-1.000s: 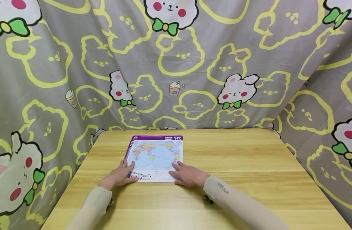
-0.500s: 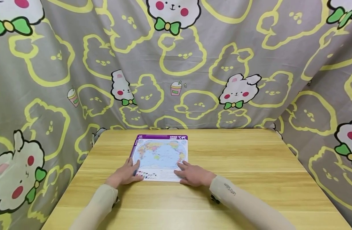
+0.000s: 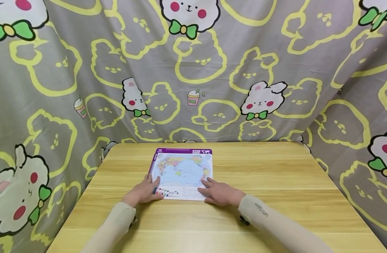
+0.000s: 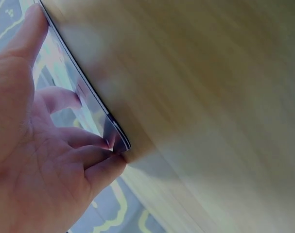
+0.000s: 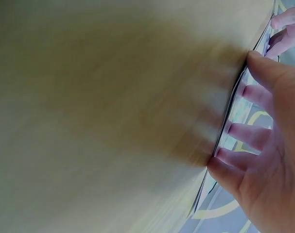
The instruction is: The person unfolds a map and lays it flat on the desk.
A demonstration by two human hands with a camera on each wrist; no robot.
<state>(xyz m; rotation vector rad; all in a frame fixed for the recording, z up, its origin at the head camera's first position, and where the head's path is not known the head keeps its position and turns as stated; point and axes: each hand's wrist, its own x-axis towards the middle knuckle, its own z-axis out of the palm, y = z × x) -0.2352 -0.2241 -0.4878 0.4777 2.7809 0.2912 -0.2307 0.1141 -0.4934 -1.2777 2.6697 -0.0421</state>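
A thin world map sheet (image 3: 180, 173) with a purple header lies flat on the wooden table, in front of me. My left hand (image 3: 145, 190) spreads over its near left corner, with some fingers along the left edge and the thumb at the near edge. On the near right part, my right hand (image 3: 221, 193) rests its spread fingertips on the map, thumb at the near edge. In the left wrist view, fingers (image 4: 106, 172) touch the glossy sheet's corner. The right wrist view shows fingers (image 5: 249, 136) laid on the map and the thumb at its edge.
The wooden table (image 3: 269, 168) extends widely to the right of the map and toward me. A grey curtain (image 3: 209, 45) with yellow outlines and cartoon animals hangs behind the table and at both sides.
The map has slid to the right across the table, with both hands moving along with it. Their placement on the sheet looks the same. The head view has shifted slightly.
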